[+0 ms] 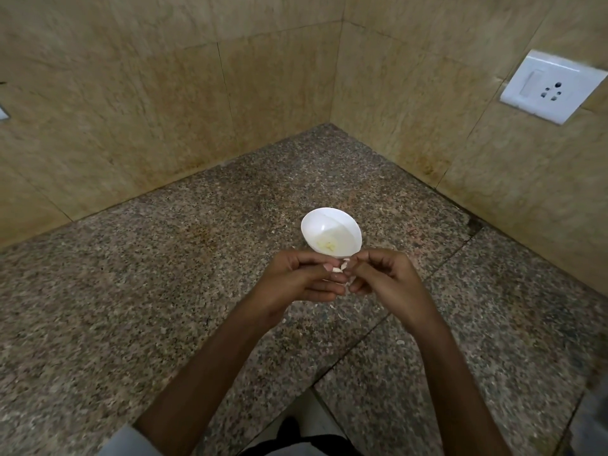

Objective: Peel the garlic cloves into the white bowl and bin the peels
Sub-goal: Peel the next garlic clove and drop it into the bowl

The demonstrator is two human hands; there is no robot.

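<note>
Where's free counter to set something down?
Bare: granite counter left of the left hand, and the corner behind the white bowl. Crowded: centre, where it and the right hand grip a garlic clove; peel scraps beneath.

Surface: speckled stone in brown, grey and black flecks, with pale scraps of peel at lower centre. Wall tiles: beige with tan marbling and darker brown staining along the base; a white switch plate with dark holes sits at upper right. White bowl at centre holds pale yellow peeled cloves; the garlic clove just below it is off-white.
</note>
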